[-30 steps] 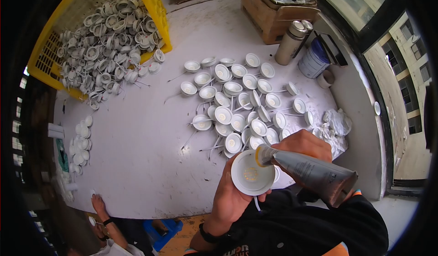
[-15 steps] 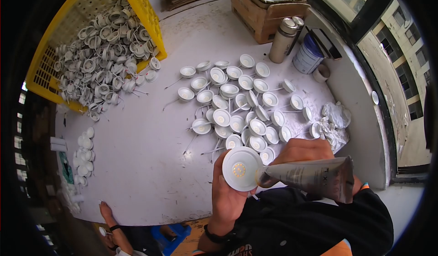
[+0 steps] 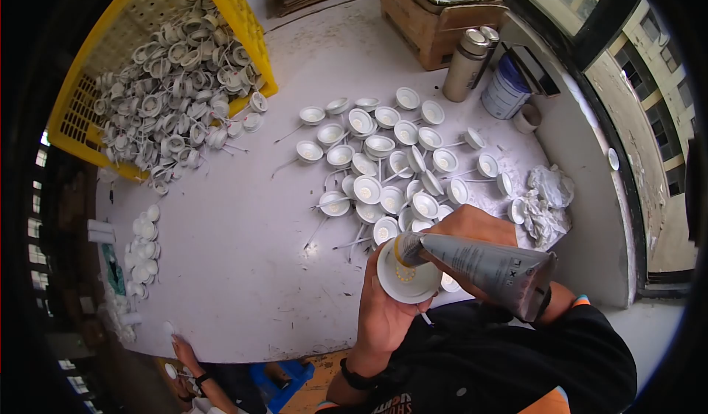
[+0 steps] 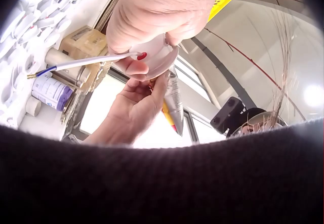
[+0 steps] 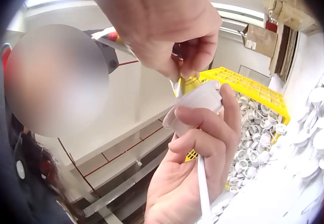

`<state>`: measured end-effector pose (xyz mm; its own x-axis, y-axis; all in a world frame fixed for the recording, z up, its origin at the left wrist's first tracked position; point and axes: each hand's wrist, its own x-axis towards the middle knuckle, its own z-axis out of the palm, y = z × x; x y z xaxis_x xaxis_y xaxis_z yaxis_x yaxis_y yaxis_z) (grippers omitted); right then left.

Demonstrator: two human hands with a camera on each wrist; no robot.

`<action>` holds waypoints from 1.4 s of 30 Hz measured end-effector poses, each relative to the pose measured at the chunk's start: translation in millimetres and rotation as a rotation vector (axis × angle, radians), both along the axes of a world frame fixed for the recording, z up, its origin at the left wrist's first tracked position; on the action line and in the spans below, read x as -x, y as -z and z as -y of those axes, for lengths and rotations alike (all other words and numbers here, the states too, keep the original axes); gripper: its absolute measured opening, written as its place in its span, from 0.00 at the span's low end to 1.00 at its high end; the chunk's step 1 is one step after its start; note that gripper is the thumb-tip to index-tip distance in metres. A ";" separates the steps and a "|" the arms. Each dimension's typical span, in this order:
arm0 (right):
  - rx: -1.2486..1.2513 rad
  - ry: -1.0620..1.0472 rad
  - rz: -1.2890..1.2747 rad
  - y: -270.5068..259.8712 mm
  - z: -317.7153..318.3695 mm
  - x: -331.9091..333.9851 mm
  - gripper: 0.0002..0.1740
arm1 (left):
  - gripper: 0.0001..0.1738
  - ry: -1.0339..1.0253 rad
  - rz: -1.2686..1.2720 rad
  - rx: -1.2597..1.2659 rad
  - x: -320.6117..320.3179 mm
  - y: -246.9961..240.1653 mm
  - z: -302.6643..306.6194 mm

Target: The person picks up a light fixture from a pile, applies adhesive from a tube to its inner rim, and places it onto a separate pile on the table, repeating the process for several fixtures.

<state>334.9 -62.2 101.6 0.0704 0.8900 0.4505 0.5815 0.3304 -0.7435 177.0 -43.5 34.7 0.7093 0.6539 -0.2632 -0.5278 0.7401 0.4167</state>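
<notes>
My left hand (image 3: 380, 322) holds a white round LED lamp housing (image 3: 408, 287) by its rim, open face up, with a ring of yellow LED dots inside. From its back a white cable (image 4: 83, 62) sticks out, ending in bare wire tips. My right hand (image 3: 478, 226) grips a silver squeeze tube (image 3: 483, 266) near its yellow-banded neck. The tube lies tilted, its neck over the lamp's upper inner wall and its flat crimped end toward my right forearm. In the right wrist view, the yellow neck (image 5: 190, 84) is right at the housing, pinched by thumb and fingers.
Many similar lamps (image 3: 366, 189) stand on the white table (image 3: 236, 266) ahead. A yellow crate (image 3: 77, 130) spills more at the far left. Metal flasks (image 3: 464, 63), a bucket (image 3: 505, 89), a cardboard box (image 3: 435, 30) and crumpled plastic (image 3: 546, 192) line the right. Another person's hand (image 3: 184, 351) is at lower left.
The tube's neck has moved from the lamp's right rim to over its upper part, the tube tilting more. The lamp shifted slightly right and down in view; both hands keep their hold.
</notes>
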 end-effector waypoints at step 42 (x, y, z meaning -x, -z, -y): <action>0.562 0.370 -0.996 63.3 -28.2 -49.7 0.10 | 0.27 0.141 -1.833 -1.250 -10.7 170.7 -321.9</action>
<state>384.6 -34.0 38.3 0.4601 0.7968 -0.3918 -0.3392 -0.2501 -0.9069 187.6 278.4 -136.0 0.2924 0.9499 -0.1102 0.8901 -0.2282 0.3946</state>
